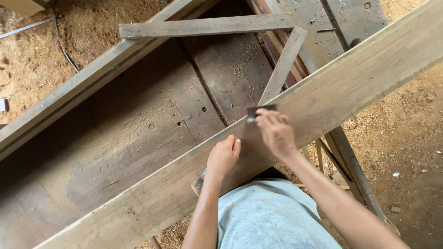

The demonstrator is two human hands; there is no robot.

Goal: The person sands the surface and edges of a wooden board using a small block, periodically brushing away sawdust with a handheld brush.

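Nearest the camera, a grey-blue shirt (270,216), above which a long wooden plank (350,87) runs diagonally across a worn workshop table (138,133). Left hand (223,157): closed grip around a brush handle, bristles (198,183) showing at the plank's near edge. Right hand (276,133): fingertips pinching a small dark metal scraper (259,110) against the plank's far edge. Sawdust (406,133) covers the floor.

A single head-worn camera looks steeply down, close above a wooden plank (277,133) crossing the frame from lower left to upper right.
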